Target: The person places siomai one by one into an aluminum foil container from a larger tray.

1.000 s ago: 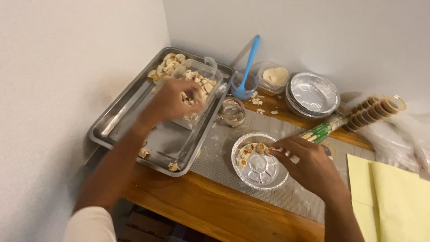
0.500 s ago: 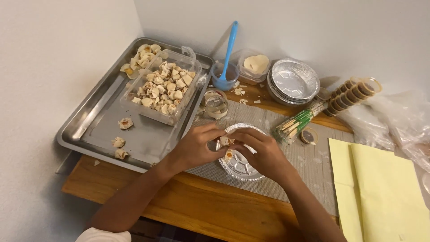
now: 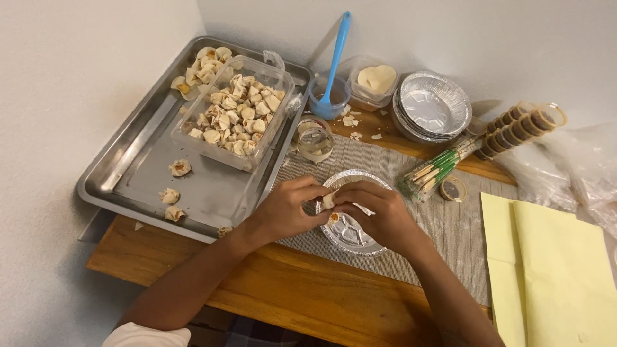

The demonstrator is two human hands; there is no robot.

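Note:
Both hands meet over a small foil pie tin (image 3: pixel 350 239) on a grey mat at the table's front. My left hand (image 3: pixel 289 211) pinches a pale dumpling piece (image 3: pixel 329 200) at the tin's near-left rim. My right hand (image 3: pixel 379 215) closes around the same piece from the right, covering much of the tin. Another filled piece (image 3: pixel 335 218) lies inside the tin below the fingers. A clear plastic tub (image 3: pixel 236 115) full of folded dumplings stands in a steel tray (image 3: pixel 138 164) to the left.
Loose dumplings (image 3: pixel 171 195) lie on the tray. Behind the tin stand a glass jar (image 3: pixel 315 142), a blue cup with a blue spatula (image 3: pixel 333 71), a dough container (image 3: pixel 374 80), stacked foil tins (image 3: pixel 430 106), bundled skewers (image 3: pixel 437 170), sauce cups (image 3: pixel 520 128). Yellow paper (image 3: pixel 553 270) lies right.
My left hand came from the dumpling tub down to the foil tin with a piece. Both hands now close on it together over the tin.

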